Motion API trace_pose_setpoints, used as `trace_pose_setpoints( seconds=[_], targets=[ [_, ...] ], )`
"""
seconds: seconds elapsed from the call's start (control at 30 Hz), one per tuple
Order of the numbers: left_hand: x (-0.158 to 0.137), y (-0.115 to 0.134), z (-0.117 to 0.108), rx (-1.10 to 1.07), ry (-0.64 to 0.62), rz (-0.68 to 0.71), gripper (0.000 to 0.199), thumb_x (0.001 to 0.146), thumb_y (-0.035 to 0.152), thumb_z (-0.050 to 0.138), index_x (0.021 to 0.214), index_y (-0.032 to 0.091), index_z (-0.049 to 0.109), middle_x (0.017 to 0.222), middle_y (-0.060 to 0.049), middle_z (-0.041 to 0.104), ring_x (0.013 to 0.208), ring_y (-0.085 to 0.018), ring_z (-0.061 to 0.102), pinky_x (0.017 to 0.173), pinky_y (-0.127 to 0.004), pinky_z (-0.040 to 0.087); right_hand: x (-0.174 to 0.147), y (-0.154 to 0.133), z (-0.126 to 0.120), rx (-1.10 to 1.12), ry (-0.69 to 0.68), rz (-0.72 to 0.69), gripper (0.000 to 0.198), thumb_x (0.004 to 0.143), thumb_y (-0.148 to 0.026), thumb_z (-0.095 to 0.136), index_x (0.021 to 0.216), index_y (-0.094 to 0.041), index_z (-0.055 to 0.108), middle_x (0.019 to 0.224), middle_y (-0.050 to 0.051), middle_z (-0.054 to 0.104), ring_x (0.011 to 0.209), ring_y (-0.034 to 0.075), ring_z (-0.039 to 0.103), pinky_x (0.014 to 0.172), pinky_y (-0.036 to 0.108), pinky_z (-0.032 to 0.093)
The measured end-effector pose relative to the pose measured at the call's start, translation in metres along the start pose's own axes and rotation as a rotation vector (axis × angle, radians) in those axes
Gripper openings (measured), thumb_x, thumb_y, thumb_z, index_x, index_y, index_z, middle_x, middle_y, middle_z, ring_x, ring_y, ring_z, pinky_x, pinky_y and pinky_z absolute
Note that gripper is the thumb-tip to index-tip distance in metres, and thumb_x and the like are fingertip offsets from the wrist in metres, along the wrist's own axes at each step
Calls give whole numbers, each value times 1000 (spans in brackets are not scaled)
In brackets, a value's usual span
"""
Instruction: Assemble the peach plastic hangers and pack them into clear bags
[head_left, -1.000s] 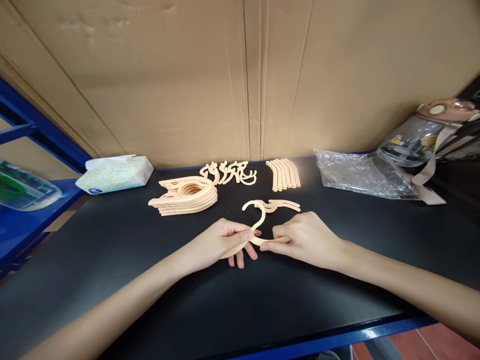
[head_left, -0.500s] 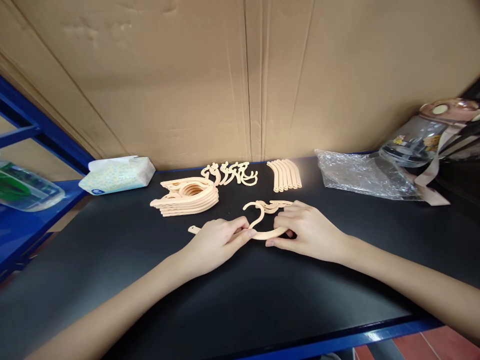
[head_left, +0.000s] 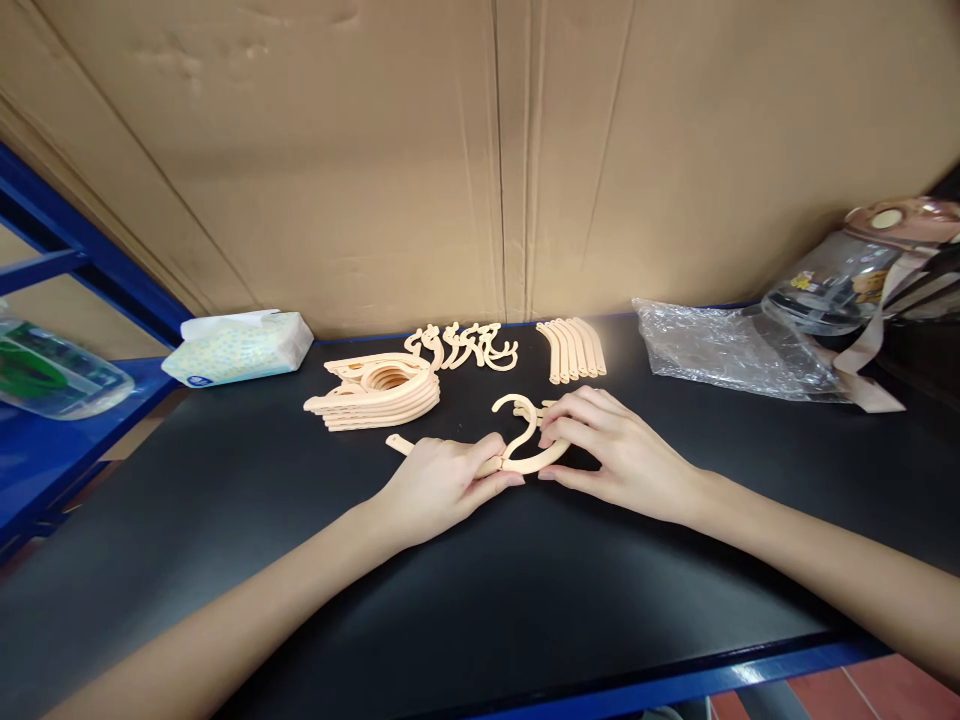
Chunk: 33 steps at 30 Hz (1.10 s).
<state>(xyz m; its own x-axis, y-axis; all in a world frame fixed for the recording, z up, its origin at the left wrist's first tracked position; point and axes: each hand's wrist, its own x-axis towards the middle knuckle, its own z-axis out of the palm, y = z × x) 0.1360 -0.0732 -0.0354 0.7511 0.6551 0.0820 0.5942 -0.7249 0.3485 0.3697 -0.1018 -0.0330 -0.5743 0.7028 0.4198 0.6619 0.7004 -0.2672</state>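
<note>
Both hands hold one cream plastic hanger [head_left: 534,462] low over the black tabletop, its hook curling up between them. My left hand [head_left: 442,485] is closed around the left arm, whose holed end pokes out beyond the knuckles. On the other side my right hand [head_left: 611,452] pinches the curved right arm, hiding its far end. Just behind the fingers lie more cream pieces [head_left: 523,410], partly covered by the right hand. To the left sits a stack of folded hangers [head_left: 382,405]. Loose hook pieces [head_left: 457,347] and a row of curved arm pieces [head_left: 571,350] lie farther back.
A tissue pack [head_left: 238,348] lies at the back left, near a clear bottle [head_left: 52,375] on a blue shelf. A crumpled plastic bag [head_left: 731,350] and a strapped water bottle [head_left: 829,275] are at the right. Cardboard [head_left: 375,170] stands behind the black table [head_left: 480,610].
The left fingers have shifted, showing the joint at the hook's base. The hook stands slightly higher, and the right hand now covers more of the pieces behind it.
</note>
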Motion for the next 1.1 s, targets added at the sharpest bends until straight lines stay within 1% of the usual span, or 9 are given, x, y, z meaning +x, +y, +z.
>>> trace_pose_setpoints(
  seconds=[0.13,0.23,0.43,0.53,0.6,0.67,0.83,0.97,1.1],
  targets=[
    [0,-3,5,42,58,59,37,96,45,42,70,20,33,51,8,38,41,-9,37,47,-21,17,-1,2,0,-48,65,-30,11,89,-29,58,93,-19,60,110,8,59,104,20,52,90,36,42],
    [0,-4,7,86,98,102,37,97,45,40,71,20,35,51,8,40,40,-9,38,45,-21,18,-1,3,1,-64,89,-30,12,89,-28,59,95,-19,61,110,8,59,105,20,52,91,35,42],
    [-1,-5,8,150,147,152,36,97,44,41,71,19,38,50,8,42,39,-8,39,43,-21,18,0,2,2,-57,128,-22,13,90,-25,55,100,-18,61,93,5,64,85,17,56,76,32,42],
    [-1,-5,8,173,162,161,35,97,43,42,71,19,39,50,8,43,38,-8,40,43,-21,18,0,0,3,-20,121,-25,13,92,-23,53,101,-18,61,82,1,67,75,14,58,76,32,41],
    [-1,-5,9,188,171,168,35,97,43,42,71,19,40,50,8,43,38,-8,40,42,-21,18,0,0,5,3,110,-23,15,92,-23,53,104,-19,62,83,0,69,78,14,60,79,32,41],
    [-1,-5,9,198,175,172,34,96,42,43,72,19,41,50,8,44,38,-8,40,42,-21,17,0,1,7,17,105,-23,18,92,-23,53,107,-20,62,90,1,71,87,16,63,82,33,40],
    [-1,-4,9,197,191,196,33,96,40,43,71,19,40,48,8,43,37,-8,40,42,-21,18,-1,2,9,50,58,-35,23,95,-21,47,113,-18,61,105,5,70,105,18,60,89,35,43],
    [-2,-5,10,231,212,218,33,96,40,42,71,19,42,47,8,44,37,-8,42,41,-21,18,-2,3,9,45,12,-44,27,96,-21,43,117,-20,60,107,7,69,107,20,58,88,37,45],
    [-2,-6,10,282,228,249,34,97,43,41,73,19,45,50,6,50,40,-9,47,42,-22,21,-1,2,7,40,9,-44,26,97,-23,43,115,-20,60,103,6,68,101,19,59,86,37,45]
  ],
)
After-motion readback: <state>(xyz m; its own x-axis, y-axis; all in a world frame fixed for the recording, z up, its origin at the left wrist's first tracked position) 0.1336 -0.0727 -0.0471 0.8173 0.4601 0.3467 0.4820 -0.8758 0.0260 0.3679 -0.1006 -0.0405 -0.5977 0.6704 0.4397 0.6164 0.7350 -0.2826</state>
